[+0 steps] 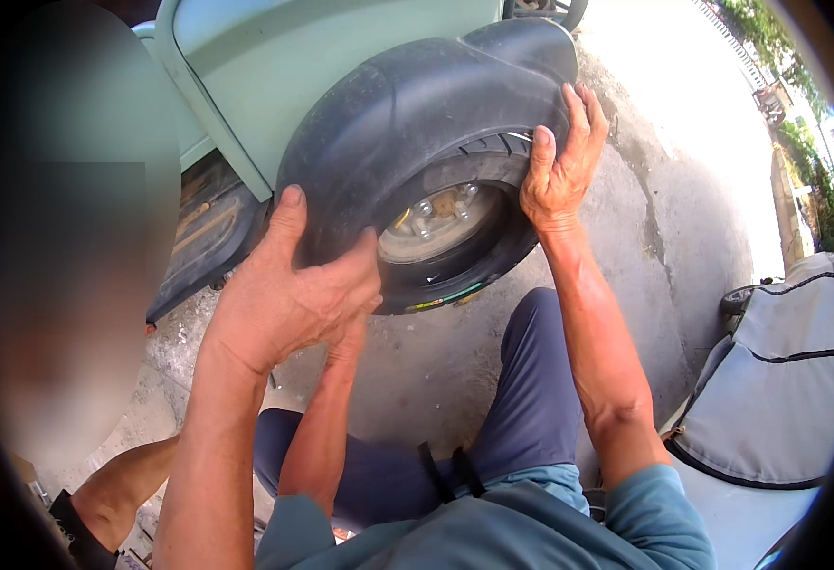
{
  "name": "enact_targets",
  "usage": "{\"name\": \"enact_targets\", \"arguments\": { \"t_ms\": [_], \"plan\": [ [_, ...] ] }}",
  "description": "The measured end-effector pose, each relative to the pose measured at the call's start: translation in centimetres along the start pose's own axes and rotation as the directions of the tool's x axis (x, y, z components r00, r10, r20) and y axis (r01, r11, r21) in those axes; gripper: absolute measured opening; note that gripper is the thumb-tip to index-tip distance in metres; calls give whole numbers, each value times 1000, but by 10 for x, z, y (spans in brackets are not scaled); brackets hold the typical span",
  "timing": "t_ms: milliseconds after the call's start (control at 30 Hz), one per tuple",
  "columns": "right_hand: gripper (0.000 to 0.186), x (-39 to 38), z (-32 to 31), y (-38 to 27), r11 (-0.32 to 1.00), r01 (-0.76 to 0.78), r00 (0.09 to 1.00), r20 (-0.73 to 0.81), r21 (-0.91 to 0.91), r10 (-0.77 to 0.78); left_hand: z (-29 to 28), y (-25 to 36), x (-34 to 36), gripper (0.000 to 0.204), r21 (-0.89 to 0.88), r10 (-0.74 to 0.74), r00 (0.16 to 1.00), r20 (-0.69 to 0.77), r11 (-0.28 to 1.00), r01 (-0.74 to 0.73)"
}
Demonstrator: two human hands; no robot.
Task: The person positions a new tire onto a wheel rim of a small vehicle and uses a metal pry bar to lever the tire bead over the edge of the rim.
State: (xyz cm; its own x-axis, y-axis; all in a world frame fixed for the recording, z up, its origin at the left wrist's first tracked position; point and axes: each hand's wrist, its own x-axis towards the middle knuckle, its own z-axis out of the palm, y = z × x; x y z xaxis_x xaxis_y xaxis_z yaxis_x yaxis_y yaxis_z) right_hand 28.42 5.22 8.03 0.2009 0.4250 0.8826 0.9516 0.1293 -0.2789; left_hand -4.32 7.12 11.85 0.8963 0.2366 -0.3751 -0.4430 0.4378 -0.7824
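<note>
A black wheel fender (388,114) arches over the wheel's black tyre (436,296). My right hand (561,180) grips the fender's right edge, thumb at the wheel opening and fingers along the outer side. On the left, a co-worker's hand (274,304) reaches across close to the view, its thumb and fingers apart beside the fender's lower left end. It covers most of my left hand (349,340); only the wrist area and a bit of finger show, so its hold is hidden. Several wheel bolts ring the hub (445,207).
A pale green vehicle panel (322,47) stands behind the fender, with a dark footboard (213,228) to its left. The co-worker, blurred, fills the left side. At lower right sits a grey-covered vehicle part (768,399). Concrete ground (645,237) stretches to the right.
</note>
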Motion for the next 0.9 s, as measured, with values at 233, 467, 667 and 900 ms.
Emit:
{"name": "enact_targets", "arguments": {
  "t_ms": [233,467,667,900],
  "plan": [
    [57,-2,9,3,996,-39,998,-50,77,43,34,-16,-5,83,119,-197,968,-153,969,216],
    [56,-16,1,9,983,-175,979,-94,49,179,26,-60,21,69,-623,20,996,-85,779,-69],
    [53,-17,4,-14,971,-210,977,-23,113,214,27,-72,6,53,-529,107,989,-100,836,-144],
    [37,-123,-18,59,807,-556,819,-35,198,573,14,-57,36,42,-904,-77,981,176,383,192]
  ]
}}
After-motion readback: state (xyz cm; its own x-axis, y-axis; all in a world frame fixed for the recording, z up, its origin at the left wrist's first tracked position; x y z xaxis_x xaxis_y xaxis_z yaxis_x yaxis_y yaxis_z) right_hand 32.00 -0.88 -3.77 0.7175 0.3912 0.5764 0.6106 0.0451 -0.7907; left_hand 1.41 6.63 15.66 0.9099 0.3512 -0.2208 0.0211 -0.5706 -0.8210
